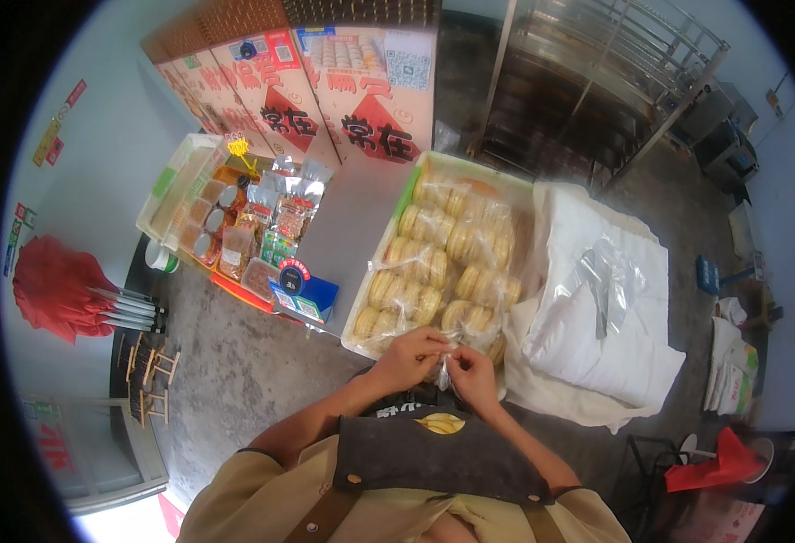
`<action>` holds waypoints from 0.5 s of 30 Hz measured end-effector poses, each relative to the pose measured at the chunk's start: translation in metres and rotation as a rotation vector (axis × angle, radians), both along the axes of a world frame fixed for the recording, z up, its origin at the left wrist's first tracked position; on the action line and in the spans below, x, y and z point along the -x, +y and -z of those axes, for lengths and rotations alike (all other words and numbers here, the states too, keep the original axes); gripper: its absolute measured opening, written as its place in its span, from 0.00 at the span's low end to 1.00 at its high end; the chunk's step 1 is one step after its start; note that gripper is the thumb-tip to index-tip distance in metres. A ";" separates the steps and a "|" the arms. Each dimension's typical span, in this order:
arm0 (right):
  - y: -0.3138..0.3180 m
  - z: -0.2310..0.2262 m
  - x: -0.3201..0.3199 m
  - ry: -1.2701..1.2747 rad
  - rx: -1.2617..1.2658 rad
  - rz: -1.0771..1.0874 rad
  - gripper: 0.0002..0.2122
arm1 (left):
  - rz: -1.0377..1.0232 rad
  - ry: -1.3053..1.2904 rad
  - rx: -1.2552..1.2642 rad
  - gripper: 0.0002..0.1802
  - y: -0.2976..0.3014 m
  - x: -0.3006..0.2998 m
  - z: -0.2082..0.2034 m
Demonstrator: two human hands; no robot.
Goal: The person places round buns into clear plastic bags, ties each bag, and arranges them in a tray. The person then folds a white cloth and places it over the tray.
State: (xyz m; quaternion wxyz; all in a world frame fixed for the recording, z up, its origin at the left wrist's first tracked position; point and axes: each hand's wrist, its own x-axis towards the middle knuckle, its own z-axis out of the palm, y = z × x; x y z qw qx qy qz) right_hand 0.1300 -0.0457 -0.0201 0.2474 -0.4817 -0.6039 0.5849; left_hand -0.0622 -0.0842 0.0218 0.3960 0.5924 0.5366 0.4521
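Pinching clear plastic [444, 369] w/ fingertips of L hand [411, 356] and R hand [474, 373], held it directly btwn them at the near end of the white crate [413, 181], approx. equally close to both. Pointed its loose end toward the dark apron [388, 457], long axis roughly fore-aft. Had the nearest bagged flat cakes [468, 317] just beyond the fingertips, on the side away from the apron; couldn't tell if joined to the plastic. Noted lettering too: lg. red and black characters on the pale folding screen [325, 118], w/ a square scan code [408, 70] at its upper R; blue-and-white sign [323, 297] w/ round dark badge [294, 278], next to packaged goods [234, 217]; red and yellow stickers [56, 127] on the wall [108, 127]; yellow leaf-like emblem [441, 423] on the apron.
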 end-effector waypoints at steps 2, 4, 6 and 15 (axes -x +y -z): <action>-0.001 -0.002 0.003 0.034 -0.030 0.071 0.05 | -0.028 -0.149 0.152 0.10 0.001 0.002 0.007; -0.002 -0.007 0.005 0.096 -0.003 0.165 0.06 | -0.002 -0.235 0.240 0.08 0.004 0.007 0.014; -0.003 -0.015 0.005 0.080 -0.046 0.137 0.07 | 0.041 -0.215 0.278 0.07 0.005 0.011 0.022; 0.000 -0.037 0.004 0.106 -0.614 -0.151 0.10 | -0.058 -0.359 0.335 0.02 -0.001 0.010 0.043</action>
